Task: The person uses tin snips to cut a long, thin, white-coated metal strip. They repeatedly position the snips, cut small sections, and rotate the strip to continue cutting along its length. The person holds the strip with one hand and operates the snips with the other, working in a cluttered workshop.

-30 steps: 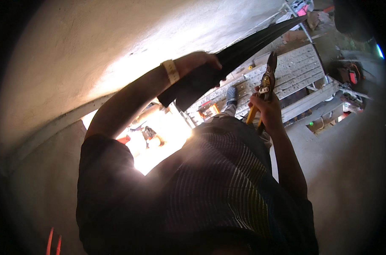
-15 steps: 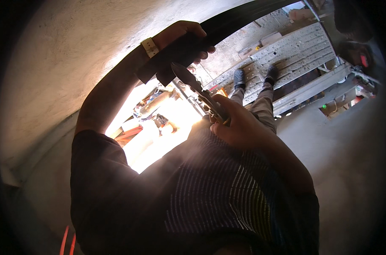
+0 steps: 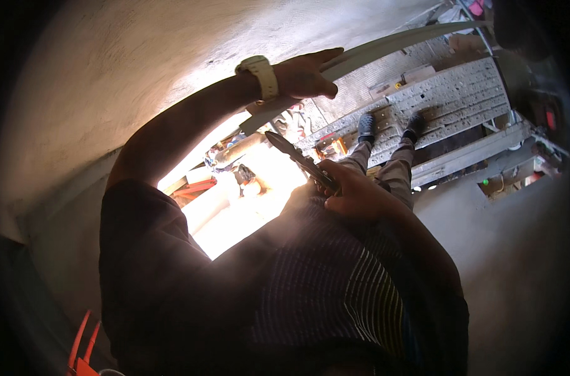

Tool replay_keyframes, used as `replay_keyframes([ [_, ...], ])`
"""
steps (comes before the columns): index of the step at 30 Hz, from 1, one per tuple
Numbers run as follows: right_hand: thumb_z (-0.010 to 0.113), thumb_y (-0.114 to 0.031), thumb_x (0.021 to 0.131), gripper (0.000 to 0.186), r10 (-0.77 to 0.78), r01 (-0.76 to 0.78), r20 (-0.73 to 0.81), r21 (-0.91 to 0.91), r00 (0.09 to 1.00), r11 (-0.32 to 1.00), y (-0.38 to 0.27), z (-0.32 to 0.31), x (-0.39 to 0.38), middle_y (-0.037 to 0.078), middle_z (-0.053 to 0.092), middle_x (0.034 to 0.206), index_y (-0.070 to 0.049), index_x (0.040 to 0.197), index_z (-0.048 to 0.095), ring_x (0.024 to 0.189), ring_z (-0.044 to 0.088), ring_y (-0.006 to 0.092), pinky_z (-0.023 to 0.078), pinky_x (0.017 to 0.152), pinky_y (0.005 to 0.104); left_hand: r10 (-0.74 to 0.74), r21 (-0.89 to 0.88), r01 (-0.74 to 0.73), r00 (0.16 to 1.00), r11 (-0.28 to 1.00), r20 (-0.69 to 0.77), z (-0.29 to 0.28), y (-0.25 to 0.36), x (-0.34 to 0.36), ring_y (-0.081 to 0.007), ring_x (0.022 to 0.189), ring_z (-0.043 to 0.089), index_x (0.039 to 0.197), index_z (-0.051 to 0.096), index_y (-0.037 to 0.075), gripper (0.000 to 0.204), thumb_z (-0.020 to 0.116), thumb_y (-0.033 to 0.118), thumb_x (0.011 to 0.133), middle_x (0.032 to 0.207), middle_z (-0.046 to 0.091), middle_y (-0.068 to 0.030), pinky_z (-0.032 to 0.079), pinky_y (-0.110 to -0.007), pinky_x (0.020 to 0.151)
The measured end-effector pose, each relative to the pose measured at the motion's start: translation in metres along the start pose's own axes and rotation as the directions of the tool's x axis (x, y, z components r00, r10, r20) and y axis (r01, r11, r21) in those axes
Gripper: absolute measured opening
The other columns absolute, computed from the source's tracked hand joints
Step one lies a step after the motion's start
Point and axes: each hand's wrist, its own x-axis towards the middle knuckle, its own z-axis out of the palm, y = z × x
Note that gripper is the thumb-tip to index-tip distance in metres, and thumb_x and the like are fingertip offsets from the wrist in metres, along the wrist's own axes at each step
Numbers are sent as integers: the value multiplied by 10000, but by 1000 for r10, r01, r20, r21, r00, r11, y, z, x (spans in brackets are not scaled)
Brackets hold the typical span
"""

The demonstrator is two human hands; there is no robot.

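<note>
At upper centre, a long grey strip [image 3: 391, 49] is gripped by the left hand [image 3: 302, 76]; snips [image 3: 299, 161] are clasped in the right hand [image 3: 355, 193] at mid-frame. The strip could swing if poorly supported, or fingers be nicked if blades are brought too close. No writing can be read.

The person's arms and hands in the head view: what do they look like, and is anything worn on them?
Both the left hand and right hand are ungloved, and the left forearm is bare. A chunky, pale watch circles the left wrist; none shows on the right. The dark shirt has a short left sleeve. No cables show.
</note>
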Motion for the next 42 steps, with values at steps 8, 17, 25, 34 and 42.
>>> replay_keyframes([
  [8,668,-30,813,597,-19,20,-17,111,1000,994,35,19,40,91,634,1120,-49,1395,537,1030,648,222,535,895,382,-115,275,127,992,953,-59,-7,13,12,-399,1108,723,1587,381,-62,1024,797,329,737,1240,709,-318,569,-447,981],
  [17,648,-18,819,642,-59,52,53,118,997,992,58,22,57,116,635,1174,-46,1445,506,1118,623,222,534,930,382,-99,443,159,983,882,-155,3,12,13,-418,1107,732,1502,492,11,901,834,403,766,1187,721,-281,590,-499,978],
  [25,646,-4,817,621,-278,284,-60,202,959,937,82,39,85,156,630,1176,11,1419,494,1086,628,246,535,914,397,-97,442,167,980,881,-175,6,0,14,-430,1133,719,1513,480,25,898,825,399,773,1207,708,-291,586,-510,989],
  [34,680,22,813,627,-256,276,-104,313,961,909,80,44,98,105,649,995,60,1412,499,846,627,167,537,683,330,-73,412,139,982,900,-172,9,-11,18,-435,1138,712,1522,463,20,922,832,407,771,1199,707,-293,579,-517,1000],
  [42,638,68,837,663,-292,314,-116,370,949,874,81,56,99,102,656,1074,36,1478,474,829,620,140,533,657,305,-94,439,156,983,885,-160,9,-8,18,-430,1127,715,1518,472,29,888,819,406,792,1198,701,-292,577,-520,1000],
])
